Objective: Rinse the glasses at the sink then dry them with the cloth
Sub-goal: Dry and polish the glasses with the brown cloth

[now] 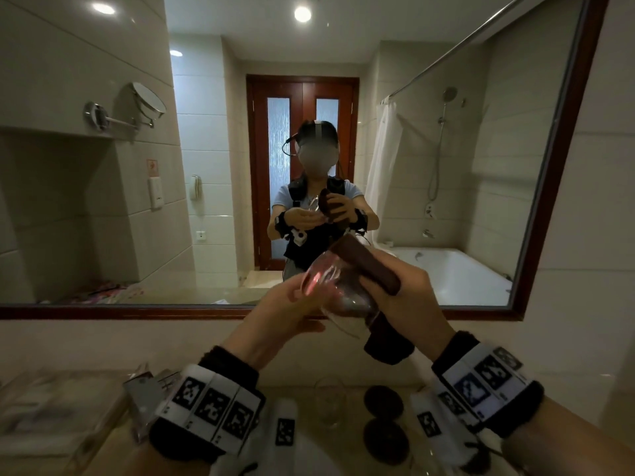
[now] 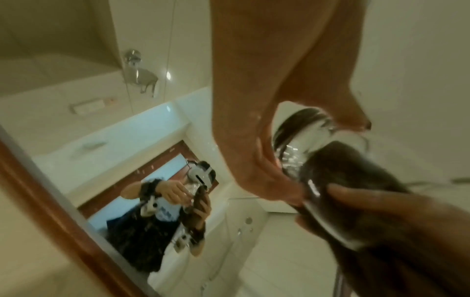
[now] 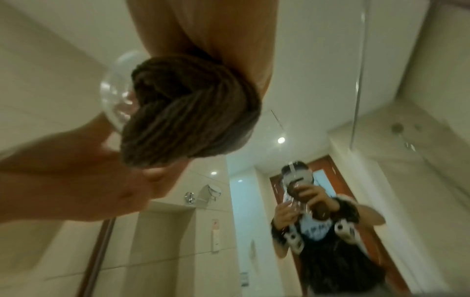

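Observation:
I hold a clear glass (image 1: 331, 286) up in front of the mirror, tilted on its side. My left hand (image 1: 295, 297) grips it from the left, fingers curled round its wall. My right hand (image 1: 405, 290) grips a dark brown cloth (image 1: 364, 266) that lies against the glass's right side; its lower end hangs below the hand. In the left wrist view, the glass (image 2: 300, 144) sits between my left hand's fingers (image 2: 254, 160) and the cloth (image 2: 356, 176). From the right wrist, the bunched cloth (image 3: 188, 116) covers most of the glass (image 3: 114, 100). A second glass (image 1: 330, 403) stands on the counter below.
Two dark round coasters (image 1: 383, 401) lie on the counter right of the standing glass. A tray (image 1: 51, 417) with packets sits at the left. The wood-framed mirror (image 1: 567, 166) fills the wall ahead and reflects the bathroom and me.

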